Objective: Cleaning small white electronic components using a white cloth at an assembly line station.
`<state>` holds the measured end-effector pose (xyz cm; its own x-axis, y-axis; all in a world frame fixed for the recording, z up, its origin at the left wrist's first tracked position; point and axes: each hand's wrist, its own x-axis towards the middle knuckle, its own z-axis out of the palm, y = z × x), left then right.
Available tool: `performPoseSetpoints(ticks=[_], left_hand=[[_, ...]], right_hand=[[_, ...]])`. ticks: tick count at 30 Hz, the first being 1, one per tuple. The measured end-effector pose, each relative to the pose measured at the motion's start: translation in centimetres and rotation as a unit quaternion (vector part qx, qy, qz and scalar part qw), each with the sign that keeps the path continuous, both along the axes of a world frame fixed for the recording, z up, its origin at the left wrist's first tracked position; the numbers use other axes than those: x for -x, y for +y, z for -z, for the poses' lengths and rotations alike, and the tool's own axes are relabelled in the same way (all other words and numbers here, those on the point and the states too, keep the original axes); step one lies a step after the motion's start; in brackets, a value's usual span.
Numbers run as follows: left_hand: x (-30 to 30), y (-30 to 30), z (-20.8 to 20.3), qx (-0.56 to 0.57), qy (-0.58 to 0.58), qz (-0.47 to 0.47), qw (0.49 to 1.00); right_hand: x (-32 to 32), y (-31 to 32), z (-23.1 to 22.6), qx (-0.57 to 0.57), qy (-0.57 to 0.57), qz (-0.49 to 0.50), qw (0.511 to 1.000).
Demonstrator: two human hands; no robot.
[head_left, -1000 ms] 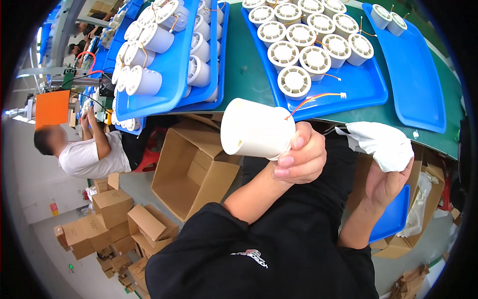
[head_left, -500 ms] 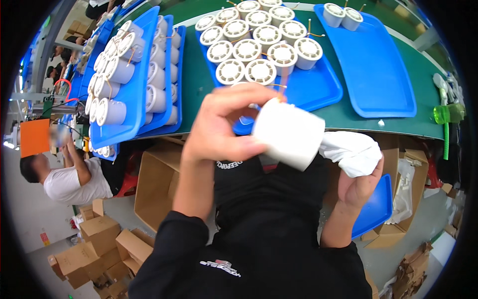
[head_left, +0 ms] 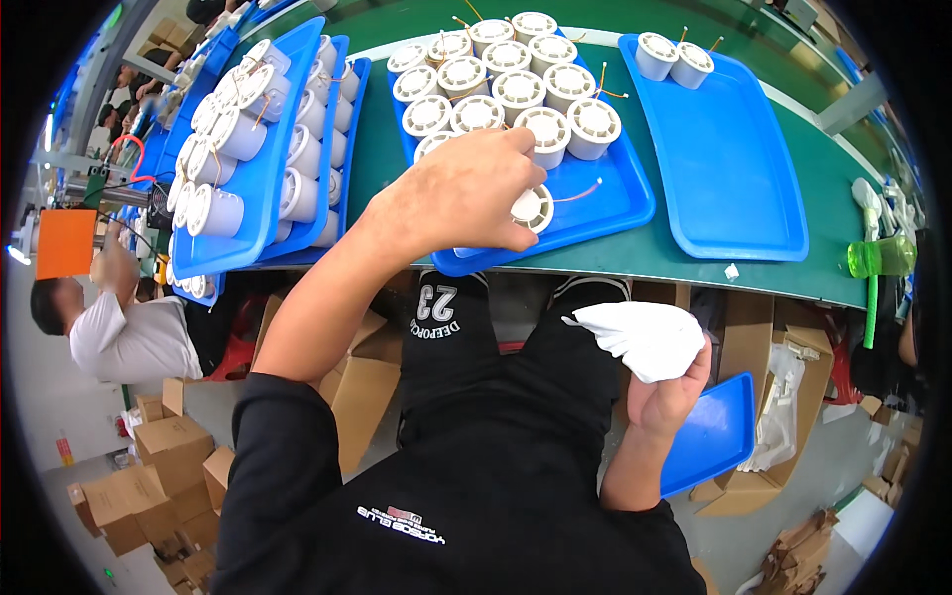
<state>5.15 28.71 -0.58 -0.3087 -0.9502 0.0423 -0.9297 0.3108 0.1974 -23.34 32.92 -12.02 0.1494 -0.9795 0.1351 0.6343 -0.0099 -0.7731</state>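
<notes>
My left hand reaches over the middle blue tray. Its thumb and fingers curl round a white cylinder with a slotted round top and a thin wire, which stands at the tray's near side; the hand covers part of it. Rows of similar white cylinders stand behind it in the same tray, slotted ends up. Closer to my body, over my lap, my right hand is closed round a crumpled white cloth.
Stacked blue trays of cylinders stand on the left. Another blue tray on the right carries two cylinders at its far end. A green bottle lies at the right edge. Cardboard boxes and a seated person are beyond the bench.
My left hand has carried the white cylinder away from the cloth, forward and down into the middle tray. My right hand with the cloth has drawn back toward my body.
</notes>
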Motion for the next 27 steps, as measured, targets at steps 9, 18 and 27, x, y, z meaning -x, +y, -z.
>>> performPoseSetpoints(ticks=[9,18,27], left_hand=[[-0.8,4.8,-2.4,0.127,0.049,-0.021,0.991],[-17.0,18.6,-12.4,0.139,-0.146,-0.368,0.908],[-20.7,17.9,-11.9,-0.036,-0.136,-0.304,0.942]], right_hand=[[0.0,0.2,0.7,-0.011,0.028,-0.043,0.999],[-2.3,0.5,1.2,-0.012,0.01,-0.149,0.989],[-6.6,2.6,-0.7,-0.025,0.038,-0.179,0.983]])
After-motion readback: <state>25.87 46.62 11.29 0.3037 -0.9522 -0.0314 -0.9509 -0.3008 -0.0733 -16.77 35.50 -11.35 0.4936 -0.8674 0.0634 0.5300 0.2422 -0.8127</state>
